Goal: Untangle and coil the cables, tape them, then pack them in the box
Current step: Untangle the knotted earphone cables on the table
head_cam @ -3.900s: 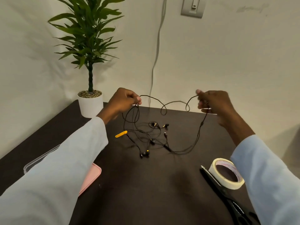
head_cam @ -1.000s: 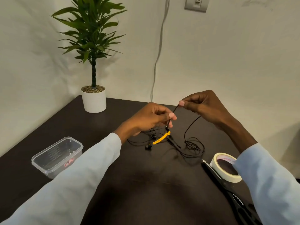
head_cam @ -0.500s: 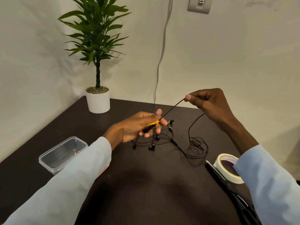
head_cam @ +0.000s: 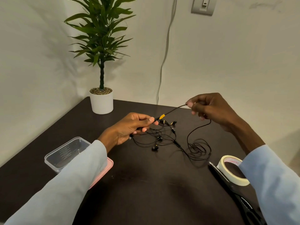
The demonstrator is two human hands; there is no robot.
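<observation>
a person in pale blue sleeves worked at a tangle of thin black earphone cables [head_cam: 168, 138] on a dark table [head_cam: 146, 184], seen from above at the centre of the frame. the left hand [head_cam: 129, 127], just left of centre, had its fingers closed on one cable beside a small yellow piece [head_cam: 162, 116], while the right hand [head_cam: 211, 109], up and to the right, pinched the same cable between thumb and forefinger. the stretch between them ran taut and straight, rising from lower left to upper right, clear of the tabletop. from the right hand the cable drooped in a loose arc to a small heap of loops [head_cam: 198, 148] at centre right, and the rest of the knot, with several earbuds, lay just below and to the right of the left hand, which was the nearer of the two to it. a roll of tape [head_cam: 233, 171] and black scissors [head_cam: 235, 192] sat at lower right, touching or nearly so. a clear plastic box [head_cam: 65, 153] waited empty at lower left, partly behind the left sleeve, with a pink lid [head_cam: 103, 174] beside it. a potted plant [head_cam: 101, 62] stood at upper left. untangling looked far from finished; nothing was yet coiled or taped.
</observation>
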